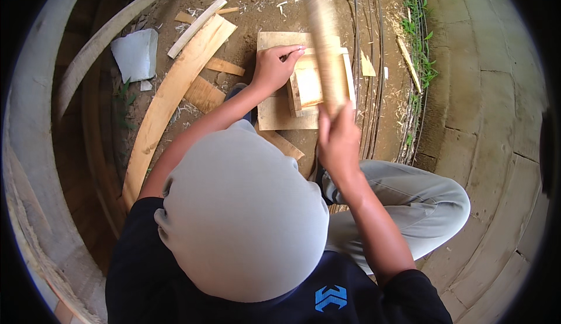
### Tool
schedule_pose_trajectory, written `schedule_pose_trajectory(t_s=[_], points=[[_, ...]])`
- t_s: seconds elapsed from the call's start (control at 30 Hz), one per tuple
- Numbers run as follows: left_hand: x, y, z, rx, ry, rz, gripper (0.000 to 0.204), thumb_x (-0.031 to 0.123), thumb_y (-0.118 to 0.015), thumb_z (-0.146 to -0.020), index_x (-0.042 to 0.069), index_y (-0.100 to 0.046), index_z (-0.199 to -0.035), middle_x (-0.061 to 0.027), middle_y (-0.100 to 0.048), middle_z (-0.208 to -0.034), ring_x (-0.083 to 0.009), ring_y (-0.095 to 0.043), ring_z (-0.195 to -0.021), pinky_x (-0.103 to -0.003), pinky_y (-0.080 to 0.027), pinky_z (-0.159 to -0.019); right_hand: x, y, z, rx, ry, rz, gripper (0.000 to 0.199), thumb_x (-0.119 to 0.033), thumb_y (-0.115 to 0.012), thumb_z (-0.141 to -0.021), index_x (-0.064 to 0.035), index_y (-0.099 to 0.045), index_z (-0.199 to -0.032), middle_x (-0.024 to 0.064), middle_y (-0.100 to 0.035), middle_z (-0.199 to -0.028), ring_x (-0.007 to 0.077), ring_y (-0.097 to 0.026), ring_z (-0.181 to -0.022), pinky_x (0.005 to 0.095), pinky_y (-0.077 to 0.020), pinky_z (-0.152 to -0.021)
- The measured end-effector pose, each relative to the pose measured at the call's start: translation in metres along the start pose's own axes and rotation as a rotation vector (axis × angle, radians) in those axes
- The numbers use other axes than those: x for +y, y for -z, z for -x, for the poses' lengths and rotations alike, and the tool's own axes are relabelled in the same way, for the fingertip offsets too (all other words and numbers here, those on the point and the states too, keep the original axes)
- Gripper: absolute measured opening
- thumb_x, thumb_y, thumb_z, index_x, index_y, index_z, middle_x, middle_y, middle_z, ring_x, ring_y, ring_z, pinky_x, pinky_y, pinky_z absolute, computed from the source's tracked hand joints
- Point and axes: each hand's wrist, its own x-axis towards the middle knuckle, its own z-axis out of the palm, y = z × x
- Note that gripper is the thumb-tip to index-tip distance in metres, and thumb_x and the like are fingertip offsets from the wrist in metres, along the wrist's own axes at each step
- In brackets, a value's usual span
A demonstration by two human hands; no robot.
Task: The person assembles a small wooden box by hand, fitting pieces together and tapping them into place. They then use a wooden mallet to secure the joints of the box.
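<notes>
A small open-topped wooden box (297,100) rests on a square wooden board (273,113) on the ground in front of me. At the box's far left corner, the thumb and forefinger of my left hand (273,69) are pinched together; whatever is between them is too small to make out. My right hand (340,142) is wrapped round the near end of a pale wooden stick (326,49). The stick is blurred by motion and slants up across the box, hiding part of its inside and far edge. Its far end leaves the picture at the top.
Left of the box lie a long curved plank (169,102), a shorter strip (197,27), wood offcuts (225,66) and a whitish block (134,55). Dark cables or rods (380,61) run along the dirt at right. Beyond them stand grass (429,66) and a block wall (497,90).
</notes>
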Motion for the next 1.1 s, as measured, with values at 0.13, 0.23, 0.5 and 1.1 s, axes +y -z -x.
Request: schedule_pose_trajectory(t_s=[0.13,0.23,0.5,1.1], points=[[0.002,0.003,-0.001,-0.054,0.04,-0.089,0.02,0.014,-0.069,-0.091,-0.002,-0.075,-0.1,-0.0233,-0.071,-0.086,-0.0244,-0.076,-0.077,-0.036,-0.055,-0.068,-0.001,0.006,0.001,-0.162,-0.082,0.075,0.025,-0.02,-0.062,-0.101,-0.0029,-0.044,-0.102,0.0322,-0.064,-0.077,0.0533,-0.063,-0.07,0.0584,-0.0478,-0.06],[-0.004,-0.004,0.003,0.068,-0.074,0.125,0.019,0.015,-0.07,-0.091,-0.002,-0.075,-0.097,-0.023,-0.071,-0.084,-0.0247,-0.076,-0.076,-0.037,-0.055,-0.067,-0.028,0.017,-0.001,0.084,0.002,-0.121,0.025,-0.02,-0.063,-0.1,-0.0033,-0.044,-0.102,0.0319,-0.064,-0.075,0.0525,-0.064,-0.07,0.0567,-0.0486,-0.06],[-0.004,-0.002,0.0,0.0,-0.064,0.06,0.021,0.017,-0.072,-0.093,0.001,-0.078,-0.104,-0.0183,-0.076,-0.098,-0.0267,-0.077,-0.088,-0.032,-0.058,-0.076,-0.019,0.019,-0.009,0.051,0.056,-0.055,0.027,-0.019,-0.064,-0.1,-0.0009,-0.046,-0.103,0.0292,-0.062,-0.07,0.0502,-0.065,-0.069,0.0534,-0.0493,-0.057],[0.0,0.0,0.001,-0.01,-0.025,0.04,0.022,0.02,-0.073,-0.093,0.004,-0.079,-0.106,-0.0152,-0.077,-0.096,-0.0237,-0.077,-0.082,-0.031,-0.057,-0.073,-0.022,0.022,-0.01,0.059,-0.009,-0.037,0.027,-0.021,-0.061,-0.101,-0.0013,-0.043,-0.102,0.0338,-0.064,-0.08,0.0536,-0.064,-0.073,0.0608,-0.0488,-0.062]])
